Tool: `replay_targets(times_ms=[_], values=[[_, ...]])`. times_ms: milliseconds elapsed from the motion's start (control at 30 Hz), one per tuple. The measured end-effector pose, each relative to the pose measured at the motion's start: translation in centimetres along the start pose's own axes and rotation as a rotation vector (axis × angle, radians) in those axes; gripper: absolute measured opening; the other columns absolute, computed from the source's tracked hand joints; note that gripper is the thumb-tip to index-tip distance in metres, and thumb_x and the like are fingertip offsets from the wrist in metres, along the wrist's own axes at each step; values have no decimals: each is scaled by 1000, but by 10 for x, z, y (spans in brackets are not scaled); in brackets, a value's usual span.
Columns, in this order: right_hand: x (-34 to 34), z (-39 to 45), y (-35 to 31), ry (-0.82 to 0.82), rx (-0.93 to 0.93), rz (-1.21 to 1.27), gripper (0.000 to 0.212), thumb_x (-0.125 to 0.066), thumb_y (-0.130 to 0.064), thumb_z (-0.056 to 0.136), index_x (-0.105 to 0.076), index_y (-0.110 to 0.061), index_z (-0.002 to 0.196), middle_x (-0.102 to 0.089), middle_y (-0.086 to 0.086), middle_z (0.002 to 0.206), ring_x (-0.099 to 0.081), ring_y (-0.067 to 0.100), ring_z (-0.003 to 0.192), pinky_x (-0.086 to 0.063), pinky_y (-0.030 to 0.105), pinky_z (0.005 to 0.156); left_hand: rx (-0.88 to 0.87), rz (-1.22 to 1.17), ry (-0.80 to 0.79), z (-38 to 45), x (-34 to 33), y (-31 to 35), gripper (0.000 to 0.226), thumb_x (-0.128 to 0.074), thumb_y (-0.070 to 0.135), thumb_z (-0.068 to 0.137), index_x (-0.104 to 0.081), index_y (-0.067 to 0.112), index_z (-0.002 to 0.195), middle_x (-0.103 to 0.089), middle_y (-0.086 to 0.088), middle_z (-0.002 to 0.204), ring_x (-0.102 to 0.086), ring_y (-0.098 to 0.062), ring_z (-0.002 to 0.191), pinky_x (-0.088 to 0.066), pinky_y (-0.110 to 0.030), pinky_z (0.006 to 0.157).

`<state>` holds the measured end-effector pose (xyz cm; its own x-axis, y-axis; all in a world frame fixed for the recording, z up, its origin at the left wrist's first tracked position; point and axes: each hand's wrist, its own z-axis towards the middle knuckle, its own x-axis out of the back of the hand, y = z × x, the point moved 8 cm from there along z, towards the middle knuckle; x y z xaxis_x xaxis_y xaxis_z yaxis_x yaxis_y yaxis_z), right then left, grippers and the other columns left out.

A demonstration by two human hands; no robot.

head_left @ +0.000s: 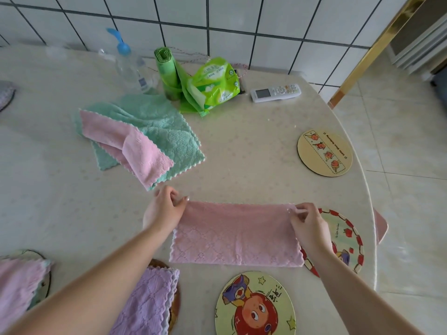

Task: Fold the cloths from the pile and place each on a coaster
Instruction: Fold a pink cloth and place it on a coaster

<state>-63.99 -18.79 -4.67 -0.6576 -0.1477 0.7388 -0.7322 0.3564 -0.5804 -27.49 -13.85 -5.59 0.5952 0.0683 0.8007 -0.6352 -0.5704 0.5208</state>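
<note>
A pink cloth (237, 234) lies folded in half as a long strip on the table in front of me. My left hand (167, 206) pinches its far left corner and my right hand (308, 222) pinches its far right corner. The strip's right end overlaps a red-rimmed coaster (348, 240). The pile, a pink cloth (125, 143) over green cloths (164, 126), lies further back on the left. A folded purple cloth (147, 303) covers a coaster at the bottom, and a folded pink cloth (19, 279) covers another coaster at the far left.
Two bare coasters: a cartoon-face one (255, 308) at the bottom centre and a yellow one (325, 152) at the right. At the back stand a bottle (128, 66), a green bag roll (167, 71), a green packet (212, 85) and a remote (275, 92). The table edge (367, 213) curves on the right.
</note>
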Motion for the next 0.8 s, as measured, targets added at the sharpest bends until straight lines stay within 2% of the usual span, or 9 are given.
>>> replay_targets(times_ms=[133, 167, 233, 300, 333, 433, 533, 633, 800], values=[[1, -24, -13, 148, 114, -17, 32, -58, -29, 88, -50, -15, 117, -55, 5, 105, -49, 6, 72, -40, 20, 57, -333, 21, 126, -27, 3, 38, 35, -64, 18, 84, -53, 10, 115, -48, -10, 125, -48, -30, 115, -44, -44, 87], [-8, -33, -22, 133, 205, -53, 33, -59, -25, 87, -51, -14, 117, -53, 6, 110, -50, 6, 75, -44, 20, 62, -400, 27, 65, -38, -7, 50, 37, -61, 15, 85, -52, 10, 121, -45, -8, 132, -41, -27, 125, -41, -46, 95], [-39, -49, -45, 42, 424, -177, 37, -59, -23, 86, -52, -17, 122, -51, 4, 125, -55, 14, 100, -51, 35, 87, -478, 75, -119, -65, -41, 68, 44, -47, 13, 91, -43, 16, 134, -34, 1, 145, -24, -17, 138, -24, -42, 113], [-74, -62, -60, -70, 586, -318, 46, -53, -23, 90, -43, -22, 134, -41, 0, 143, -36, 19, 133, -28, 46, 113, -603, 184, -207, -88, -73, 81, 49, -35, 21, 92, -36, 18, 141, -31, 4, 149, -16, -11, 142, -6, -36, 118], [-89, -66, -64, -106, 641, -377, 51, -50, -23, 91, -37, -22, 140, -34, 0, 149, -24, 17, 140, -16, 46, 117, -657, 258, -220, -96, -84, 83, 51, -35, 29, 91, -36, 17, 141, -34, 2, 148, -17, -11, 142, -6, -38, 118], [-109, -68, -59, -122, 697, -510, 58, -47, -27, 88, -33, -17, 143, -36, 3, 150, -22, 17, 142, -11, 45, 113, -745, 424, -209, -98, -102, 74, 59, -37, 39, 86, -44, 11, 137, -46, -4, 142, -30, -17, 139, -18, -46, 115], [-110, -63, -47, -121, 692, -608, 57, -44, -35, 90, -32, -18, 144, -35, 3, 150, -28, 19, 141, -15, 47, 111, -799, 496, -174, -95, -102, 67, 53, -32, 38, 93, -45, 11, 136, -45, -6, 143, -35, -21, 136, -21, -44, 109], [-101, -56, -36, -106, 666, -674, 60, -32, -50, 93, -35, -16, 143, -35, 6, 150, -28, 21, 141, -17, 48, 111, -794, 561, -187, -87, -100, 59, 61, -20, 48, 96, -41, 10, 139, -39, -8, 147, -32, -23, 138, -18, -44, 110], [-81, -52, -14, -83, 621, -740, 66, -24, -56, 93, -29, -15, 144, -31, 9, 151, -20, 21, 142, -12, 48, 113, -762, 614, -155, -66, -86, 43, 75, -33, 59, 86, -38, 7, 140, -38, -11, 147, -36, -28, 136, -18, -46, 109]])
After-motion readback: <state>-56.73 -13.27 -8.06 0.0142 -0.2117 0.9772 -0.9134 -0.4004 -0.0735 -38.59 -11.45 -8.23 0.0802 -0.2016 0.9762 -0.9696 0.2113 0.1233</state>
